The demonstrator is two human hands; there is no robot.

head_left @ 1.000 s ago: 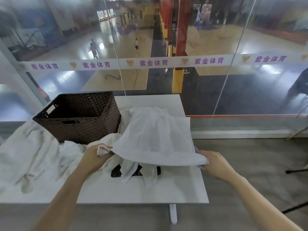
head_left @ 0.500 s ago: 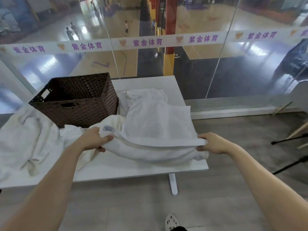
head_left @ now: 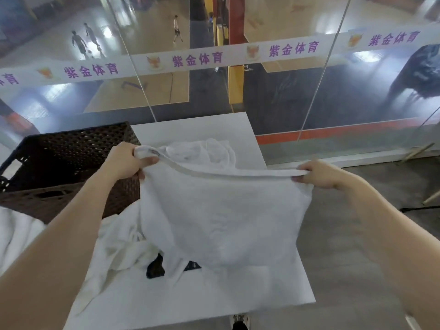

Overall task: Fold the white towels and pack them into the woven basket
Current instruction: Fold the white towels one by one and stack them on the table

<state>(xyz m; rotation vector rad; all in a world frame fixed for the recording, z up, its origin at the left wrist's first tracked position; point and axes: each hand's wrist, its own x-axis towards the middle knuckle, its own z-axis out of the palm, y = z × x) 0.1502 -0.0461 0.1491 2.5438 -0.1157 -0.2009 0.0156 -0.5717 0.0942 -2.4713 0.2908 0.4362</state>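
A white towel (head_left: 221, 217) hangs doubled over above the white table (head_left: 250, 289). My left hand (head_left: 126, 160) grips its top left corner, close to the right wall of the dark brown woven basket (head_left: 59, 167). My right hand (head_left: 319, 175) pinches the top right corner past the table's right edge. The top hem stretches between both hands and the cloth drapes down onto the table. Nothing shows inside the basket. More white towels (head_left: 119, 248) lie crumpled on the table below my left arm.
A small black object (head_left: 156, 267) lies on the table, partly under the towels. Another rumpled white towel (head_left: 204, 151) sits behind the held one. A glass wall (head_left: 273, 96) rises right behind the table. Grey floor (head_left: 357, 270) lies to the right.
Both hands have lifted the towel off the table and raised its top edge, so it now hangs down from the hem. The black object has come back into view.
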